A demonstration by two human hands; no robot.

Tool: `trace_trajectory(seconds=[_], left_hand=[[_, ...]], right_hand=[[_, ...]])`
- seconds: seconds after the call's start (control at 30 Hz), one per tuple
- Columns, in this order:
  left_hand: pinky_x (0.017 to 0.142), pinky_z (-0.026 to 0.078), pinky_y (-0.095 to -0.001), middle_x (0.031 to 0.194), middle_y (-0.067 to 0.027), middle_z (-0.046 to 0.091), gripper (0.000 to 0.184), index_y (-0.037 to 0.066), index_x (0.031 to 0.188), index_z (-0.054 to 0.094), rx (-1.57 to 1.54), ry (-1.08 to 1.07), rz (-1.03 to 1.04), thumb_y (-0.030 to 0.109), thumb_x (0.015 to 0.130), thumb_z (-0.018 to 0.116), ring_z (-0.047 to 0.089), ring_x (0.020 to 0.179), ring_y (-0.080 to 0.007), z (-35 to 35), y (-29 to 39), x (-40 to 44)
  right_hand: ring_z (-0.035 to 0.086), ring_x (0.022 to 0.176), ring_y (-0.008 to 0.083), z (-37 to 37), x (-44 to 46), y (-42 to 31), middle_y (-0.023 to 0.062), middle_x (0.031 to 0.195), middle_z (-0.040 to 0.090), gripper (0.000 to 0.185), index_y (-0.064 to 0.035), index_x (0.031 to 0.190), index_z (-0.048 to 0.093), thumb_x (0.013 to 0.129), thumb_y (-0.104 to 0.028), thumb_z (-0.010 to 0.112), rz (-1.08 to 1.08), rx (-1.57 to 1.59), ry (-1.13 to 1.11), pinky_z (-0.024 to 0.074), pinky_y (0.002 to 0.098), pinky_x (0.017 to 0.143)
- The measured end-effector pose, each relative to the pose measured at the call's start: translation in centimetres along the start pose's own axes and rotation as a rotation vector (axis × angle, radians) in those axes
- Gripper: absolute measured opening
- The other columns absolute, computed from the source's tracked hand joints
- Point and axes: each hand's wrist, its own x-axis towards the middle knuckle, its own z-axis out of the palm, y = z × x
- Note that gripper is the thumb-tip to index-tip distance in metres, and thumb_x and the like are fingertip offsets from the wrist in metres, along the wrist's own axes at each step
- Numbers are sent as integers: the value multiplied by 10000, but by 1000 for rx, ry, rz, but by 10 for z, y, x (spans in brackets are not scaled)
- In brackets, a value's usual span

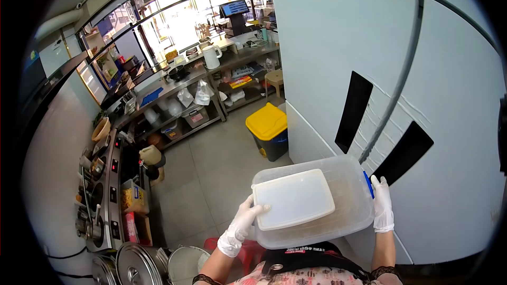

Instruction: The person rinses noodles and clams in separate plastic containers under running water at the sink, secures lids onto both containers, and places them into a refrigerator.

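Observation:
In front of my body I carry a large translucent plastic storage box (353, 200) with a blue latch on its right end. On top of it lies a smaller white lidded container (293, 199), toward the left side. My left hand (244, 225), in a white glove, grips the left edge, its thumb over the corner of the small container. My right hand (382, 204), also gloved, is closed around the box's right end by the blue latch (368, 184). The fingers beneath the box are hidden.
A large white refrigerator (327, 37) with black handles stands close on the right. A yellow-lidded bin (268, 122) is ahead on the tiled floor (198, 179). Stoves (108, 190) line the left side, with metal pots (138, 265) at lower left. Steel counters (195, 79) run along the back.

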Motion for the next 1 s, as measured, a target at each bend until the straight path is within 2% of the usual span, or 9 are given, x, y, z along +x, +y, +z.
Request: trace_trajectory(seconds=[0.1, 0.3, 0.5, 0.57, 0.7, 0.8, 0.9, 0.93, 1.0], left_hand=[[878, 441, -295, 1121, -120, 592, 618, -2, 1290, 451, -6, -33, 1, 194, 755, 689, 578, 991, -188, 2, 12, 25], [860, 438, -280, 1115, -104, 594, 619, 14, 1288, 463, 17, -115, -55, 223, 755, 698, 570, 995, -178, -5, 26, 83], [881, 426, -294, 1131, -107, 587, 619, 1, 1281, 462, 148, -232, -82, 227, 755, 697, 557, 1020, -189, -17, 47, 145], [894, 419, -297, 1134, -114, 583, 607, -9, 1274, 462, 209, -290, -56, 208, 754, 686, 552, 1025, -194, -18, 67, 160], [925, 397, -305, 1138, -135, 571, 569, -40, 1252, 457, 176, -456, -41, 148, 748, 643, 537, 1034, -203, -28, 76, 197], [923, 399, -315, 1140, -143, 564, 552, -57, 1244, 447, 179, -542, -71, 109, 743, 606, 536, 1034, -211, -20, 96, 207], [927, 394, -322, 1148, -138, 556, 587, -50, 1254, 437, 204, -597, -115, 116, 720, 616, 526, 1048, -219, -32, 99, 229], [934, 388, -324, 1154, -135, 551, 603, -47, 1258, 434, 175, -599, -117, 125, 712, 623, 519, 1058, -221, -34, 102, 232], [952, 373, -329, 1173, -132, 539, 633, -43, 1266, 424, 152, -611, -119, 139, 697, 634, 504, 1083, -223, -34, 107, 242]], right_hand=[[432, 1226, 257, 20, -15, -43, 267, 1389, 322, 801, 70, 1418, 86, 878, -258, 579, 104, 94, -79, 367, 319, 997], [497, 1154, 241, 24, 29, -14, 251, 1384, 327, 779, 48, 1427, 67, 884, -202, 567, 29, 76, 81, 400, 318, 957], [565, 1003, 215, 54, 20, -25, 181, 1157, 546, 803, 45, 1426, 16, 877, -145, 570, 70, 137, 235, 436, 313, 902], [565, 1009, 216, 63, 20, -15, 174, 1157, 544, 742, 43, 1412, 82, 861, -82, 562, -109, 254, 211, 444, 323, 894], [530, 1077, 259, 69, 25, -3, 195, 1210, 505, 674, 6, 1340, 268, 752, -18, 597, -176, 233, 316, 431, 352, 916], [590, 677, 167, 81, 11, -17, 169, 971, 608, 879, 11, 1437, 61, 747, -66, 601, 137, 197, 493, 484, 287, 576], [559, 643, 138, 104, -6, -17, 127, 868, 610, 911, 4, 1439, -11, 762, -64, 593, 146, 260, 584, 465, 275, 548], [559, 643, 138, 109, -16, -19, 127, 868, 610, 911, 4, 1439, -11, 762, -64, 593, 150, 267, 622, 465, 275, 548], [581, 782, 171, 113, -19, -23, 187, 1140, 528, 924, -13, 1450, -1, 749, -81, 597, 278, 274, 552, 486, 277, 645]])
